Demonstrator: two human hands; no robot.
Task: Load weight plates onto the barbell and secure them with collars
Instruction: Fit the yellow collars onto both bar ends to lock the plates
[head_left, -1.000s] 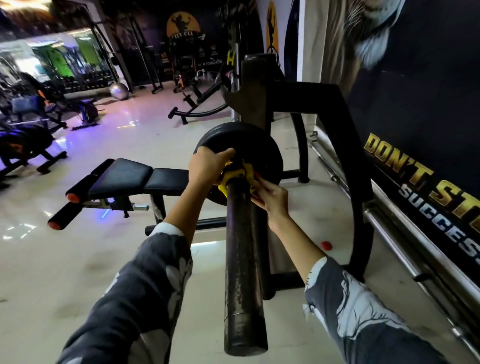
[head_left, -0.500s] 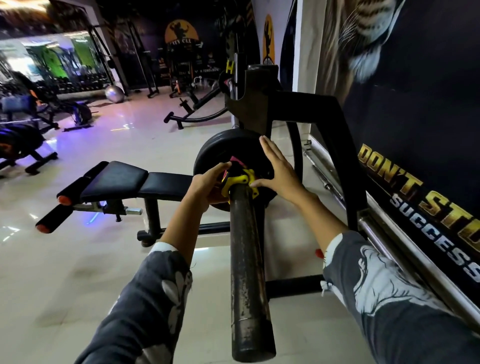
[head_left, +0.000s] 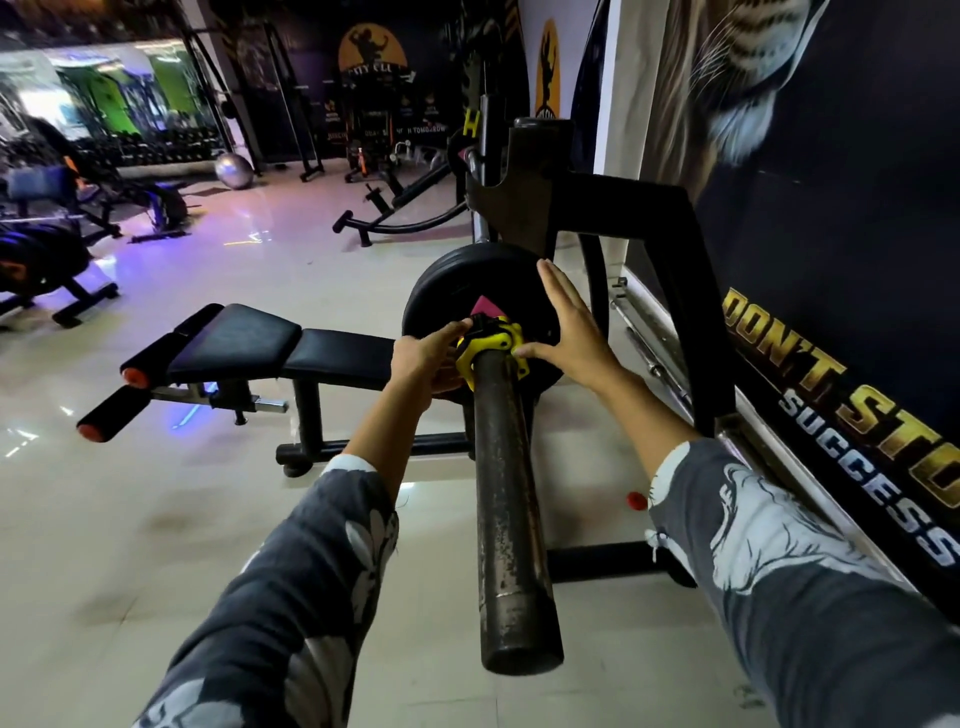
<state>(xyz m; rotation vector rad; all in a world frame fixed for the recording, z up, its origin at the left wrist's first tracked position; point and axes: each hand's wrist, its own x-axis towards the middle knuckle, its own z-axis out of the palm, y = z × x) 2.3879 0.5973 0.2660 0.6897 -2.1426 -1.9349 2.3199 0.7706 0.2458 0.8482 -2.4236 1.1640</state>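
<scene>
At the loaded end of the barbell (head_left: 511, 499), we work a yellow collar (head_left: 491, 347) up against a black weight plate (head_left: 467, 291). The bar's thick, worn sleeve runs lengthwise away from us, its blunt free end pointing back toward our chest and its far end passing through the plate into the black rack (head_left: 582, 208) beyond. The plate stands upright on the sleeve, face toward us, and the collar rings the sleeve just in front of it, apparently touching the plate's hub. Our left hand (head_left: 426, 358) wraps the collar's left side, fingers curled over a black lever on top; whether that lever is latched we cannot tell. Our right hand (head_left: 571, 327) is spread flat, fingers extended over the plate's right half, thumb tip meeting the collar's right edge. The two hands sit on either side of the collar, near each other but apart. A black padded bench (head_left: 260, 345) stands left of the plate on the pale tiled floor (head_left: 156, 519).
</scene>
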